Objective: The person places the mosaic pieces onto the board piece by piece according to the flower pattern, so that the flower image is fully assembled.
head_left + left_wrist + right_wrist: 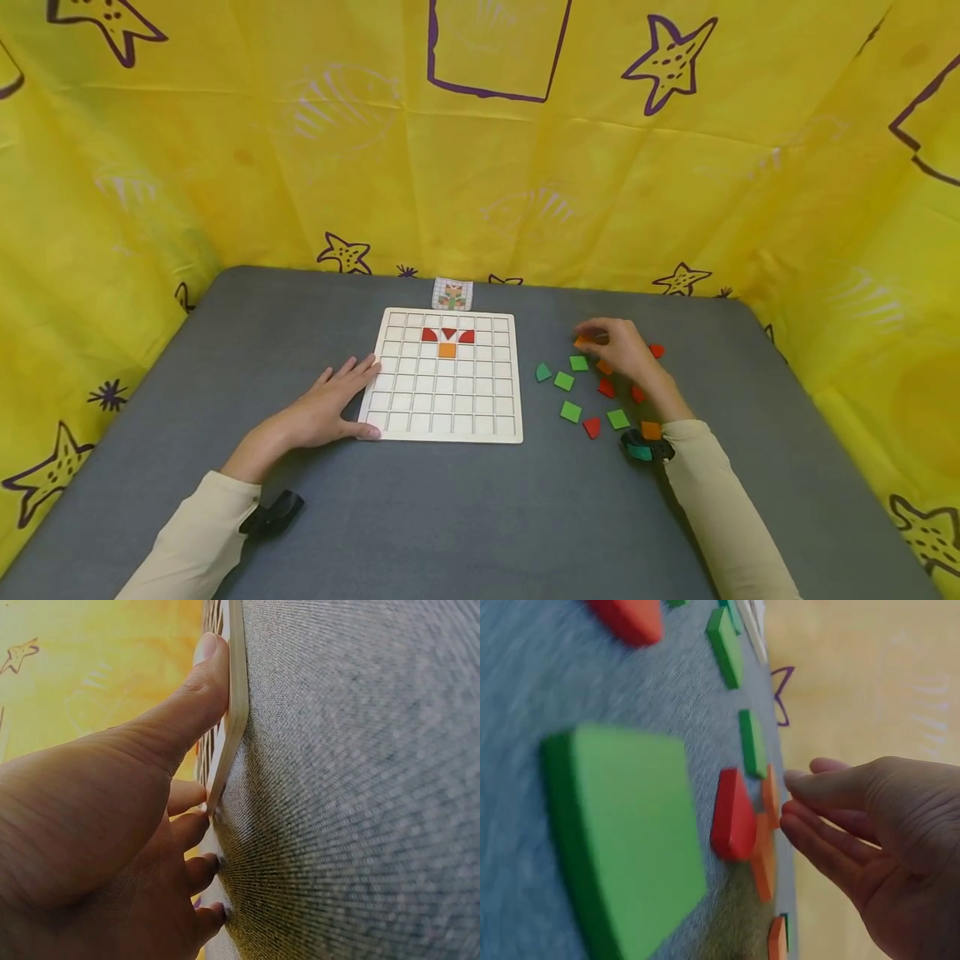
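Centre frame, a mostly unfilled gridded board [442, 408] has four set pieces [447, 351], loose pieces [570, 412] remaining centre-right; the spread left hand [326, 408] rests on it, the right hand's [618, 346] narrowed grip at an orange piece [581, 342], hold unclear.

Your place: curtained-off, room type unclear | around you: yellow starfish-print curtain [480, 158] | before you: grey fabric-topped desk [450, 517]

A bright yellow cloth [480, 158] is hanging behind a gray surface [465, 525] and along both its sides. Purple-lined starfish [671, 65] and pale fish [343, 108] are showing on the cloth, and creases are running across it.
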Demonstrator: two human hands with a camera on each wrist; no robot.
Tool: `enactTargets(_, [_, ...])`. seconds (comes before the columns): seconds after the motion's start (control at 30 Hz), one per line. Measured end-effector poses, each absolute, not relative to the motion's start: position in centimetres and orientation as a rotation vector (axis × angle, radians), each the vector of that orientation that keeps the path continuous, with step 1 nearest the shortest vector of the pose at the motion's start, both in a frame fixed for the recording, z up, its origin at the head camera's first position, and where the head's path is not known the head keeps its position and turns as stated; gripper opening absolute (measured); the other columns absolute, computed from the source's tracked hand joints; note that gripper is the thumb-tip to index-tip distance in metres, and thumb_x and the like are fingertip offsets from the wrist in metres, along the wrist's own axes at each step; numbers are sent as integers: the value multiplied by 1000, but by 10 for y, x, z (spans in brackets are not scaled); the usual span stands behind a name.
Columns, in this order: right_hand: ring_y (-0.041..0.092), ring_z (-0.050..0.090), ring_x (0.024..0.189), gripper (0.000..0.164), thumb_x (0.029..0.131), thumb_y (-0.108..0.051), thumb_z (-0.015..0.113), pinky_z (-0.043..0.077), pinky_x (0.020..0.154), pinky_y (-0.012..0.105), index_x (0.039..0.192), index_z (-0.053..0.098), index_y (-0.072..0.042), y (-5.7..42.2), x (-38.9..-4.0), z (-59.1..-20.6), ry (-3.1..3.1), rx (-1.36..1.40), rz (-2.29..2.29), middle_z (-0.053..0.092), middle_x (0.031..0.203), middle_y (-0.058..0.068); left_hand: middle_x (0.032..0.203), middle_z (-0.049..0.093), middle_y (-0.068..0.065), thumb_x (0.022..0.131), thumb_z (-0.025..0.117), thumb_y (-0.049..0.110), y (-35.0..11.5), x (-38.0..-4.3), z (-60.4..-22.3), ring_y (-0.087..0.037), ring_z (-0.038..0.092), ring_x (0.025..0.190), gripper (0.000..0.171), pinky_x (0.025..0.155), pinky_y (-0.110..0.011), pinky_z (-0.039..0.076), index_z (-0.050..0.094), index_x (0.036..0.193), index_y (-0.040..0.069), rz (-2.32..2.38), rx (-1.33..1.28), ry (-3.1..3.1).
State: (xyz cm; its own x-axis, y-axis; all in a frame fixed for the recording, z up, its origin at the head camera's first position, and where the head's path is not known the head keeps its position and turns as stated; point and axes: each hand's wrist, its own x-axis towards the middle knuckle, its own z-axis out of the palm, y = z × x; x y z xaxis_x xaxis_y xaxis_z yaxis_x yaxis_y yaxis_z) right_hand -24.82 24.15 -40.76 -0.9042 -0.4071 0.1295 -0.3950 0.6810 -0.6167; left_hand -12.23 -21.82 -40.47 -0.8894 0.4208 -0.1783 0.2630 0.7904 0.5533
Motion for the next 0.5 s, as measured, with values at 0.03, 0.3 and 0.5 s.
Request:
enactTargets(0.03, [35,67,100,28,87,-2,72,55,85,47,115,69,4,243,-248,-409,2865,-676,-1047,70,109,20,161,15,-22,80,78,45,-218,-122,-405,-47,6,146,102,113,-65,1,24,154,2,766,523,2688])
enactTargets(0.3, [35,67,97,26,85,-2,75,55,83,47,110,71,3,246,-249,-416,2939,-684,-1036,71,107,19,161,15,-22,79,79,45,-219,-122,-405,-48,6,146,103,113,-65,1,24,154,2,773,520,2690])
enactTargets(0.5, [33,67,92,26,83,1,75,56,80,47,109,71,3,248,-251,-418,2951,-670,-1030,71,102,18,161,15,-21,78,79,45,-219,-122,-406,-47,6,146,103,113,-65,0,24,155,2,781,511,2689])
